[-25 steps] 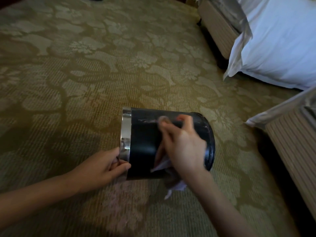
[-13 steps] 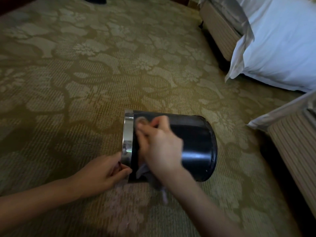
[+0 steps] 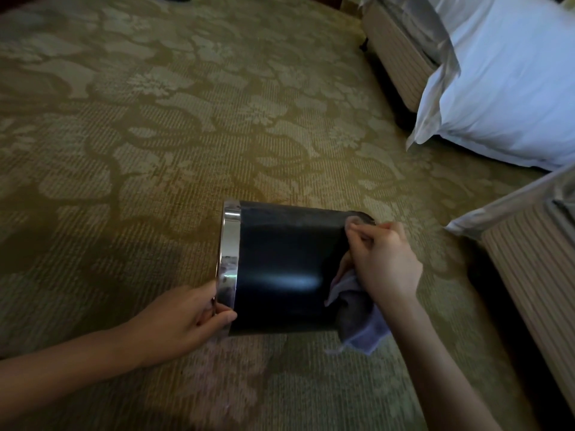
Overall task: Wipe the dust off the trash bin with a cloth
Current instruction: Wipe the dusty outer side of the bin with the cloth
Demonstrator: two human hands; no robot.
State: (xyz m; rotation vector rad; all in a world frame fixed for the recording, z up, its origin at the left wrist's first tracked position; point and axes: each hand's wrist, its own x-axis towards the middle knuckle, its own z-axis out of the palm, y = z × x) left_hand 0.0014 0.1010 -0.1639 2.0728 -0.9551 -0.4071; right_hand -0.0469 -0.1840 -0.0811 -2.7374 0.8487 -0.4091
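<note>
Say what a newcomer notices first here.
A black trash bin lies on its side on the patterned carpet, centre frame. The left hand grips its chrome rim while the right hand presses a pale cloth against the base end. A white pillow fills the upper right corner.

open carpet [image 3: 155, 150] left, beds [image 3: 529, 259] crowding right
</note>
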